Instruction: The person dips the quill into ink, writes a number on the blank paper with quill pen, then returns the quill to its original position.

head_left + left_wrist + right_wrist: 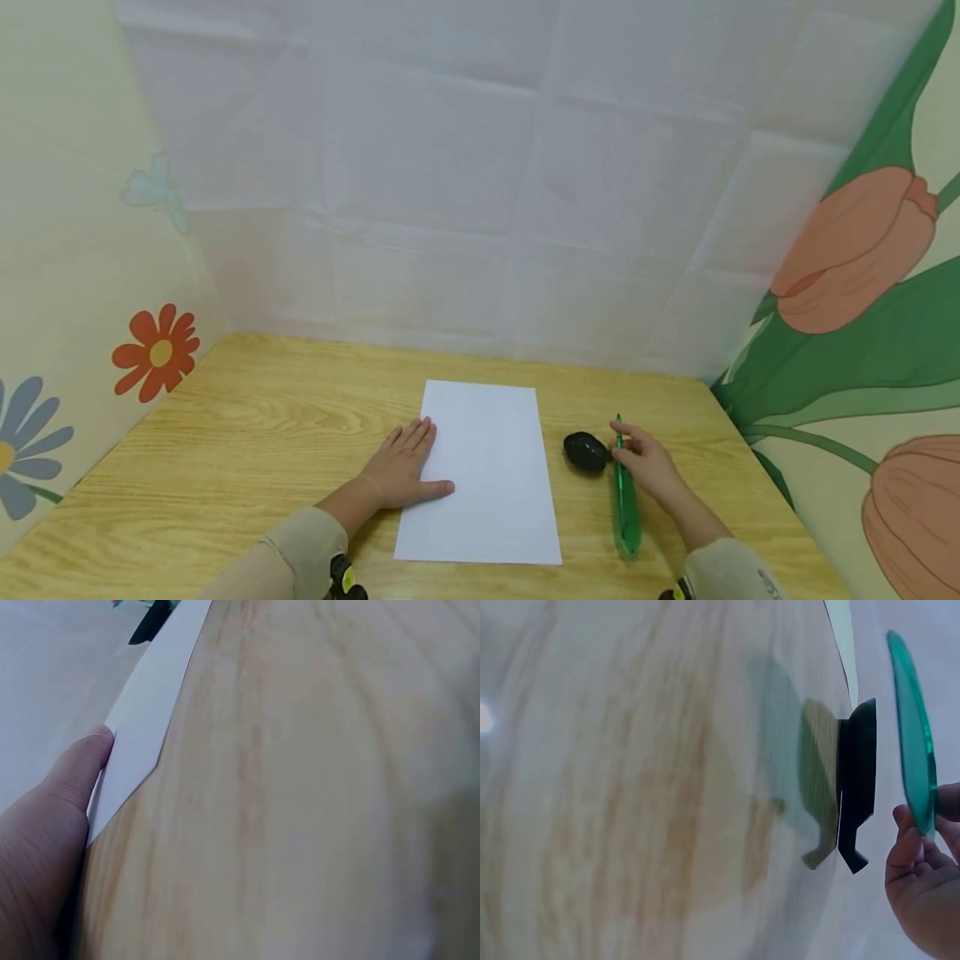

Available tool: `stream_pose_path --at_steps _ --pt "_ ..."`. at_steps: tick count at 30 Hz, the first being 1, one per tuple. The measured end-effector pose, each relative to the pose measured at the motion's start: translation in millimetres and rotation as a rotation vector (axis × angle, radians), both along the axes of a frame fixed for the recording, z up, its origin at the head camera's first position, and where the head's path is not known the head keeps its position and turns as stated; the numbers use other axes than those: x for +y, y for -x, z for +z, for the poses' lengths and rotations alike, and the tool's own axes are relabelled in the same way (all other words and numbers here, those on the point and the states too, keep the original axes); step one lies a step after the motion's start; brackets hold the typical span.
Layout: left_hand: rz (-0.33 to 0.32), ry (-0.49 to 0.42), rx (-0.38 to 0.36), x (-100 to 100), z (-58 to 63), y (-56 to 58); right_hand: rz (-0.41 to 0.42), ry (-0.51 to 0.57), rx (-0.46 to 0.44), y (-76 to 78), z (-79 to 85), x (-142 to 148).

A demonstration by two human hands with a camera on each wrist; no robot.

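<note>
A blank white sheet of paper lies lengthwise on the table, its edge also visible in the left wrist view. Across its left edge rests my left hand, palm down with fingers straight and thumb spread onto the sheet. My right hand pinches one end of a thin, translucent green piece between thumb and fingers. The green piece is tipped up on edge, and the right wrist view shows its long curved outline. Just left of those fingers sits a glossy black rounded object with a narrow stem-like end.
The wood-grain table meets a creased white sheet backdrop at the back. Panels printed with flowers stand on both sides. Both wrists carry small black devices near the sleeves.
</note>
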State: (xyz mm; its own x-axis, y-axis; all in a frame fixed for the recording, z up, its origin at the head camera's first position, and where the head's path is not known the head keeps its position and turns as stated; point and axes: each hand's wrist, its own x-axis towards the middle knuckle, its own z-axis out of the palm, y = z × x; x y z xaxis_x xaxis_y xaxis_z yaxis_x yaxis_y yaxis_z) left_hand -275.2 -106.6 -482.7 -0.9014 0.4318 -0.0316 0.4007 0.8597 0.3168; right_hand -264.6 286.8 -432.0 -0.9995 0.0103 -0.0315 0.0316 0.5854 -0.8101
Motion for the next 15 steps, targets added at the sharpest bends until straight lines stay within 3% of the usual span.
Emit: stream_pose_path --at_steps 15 --pt "-0.001 -0.002 0.007 0.3 1.9 -1.3 0.108 0.207 -0.055 -2.3 7.0 2.0"
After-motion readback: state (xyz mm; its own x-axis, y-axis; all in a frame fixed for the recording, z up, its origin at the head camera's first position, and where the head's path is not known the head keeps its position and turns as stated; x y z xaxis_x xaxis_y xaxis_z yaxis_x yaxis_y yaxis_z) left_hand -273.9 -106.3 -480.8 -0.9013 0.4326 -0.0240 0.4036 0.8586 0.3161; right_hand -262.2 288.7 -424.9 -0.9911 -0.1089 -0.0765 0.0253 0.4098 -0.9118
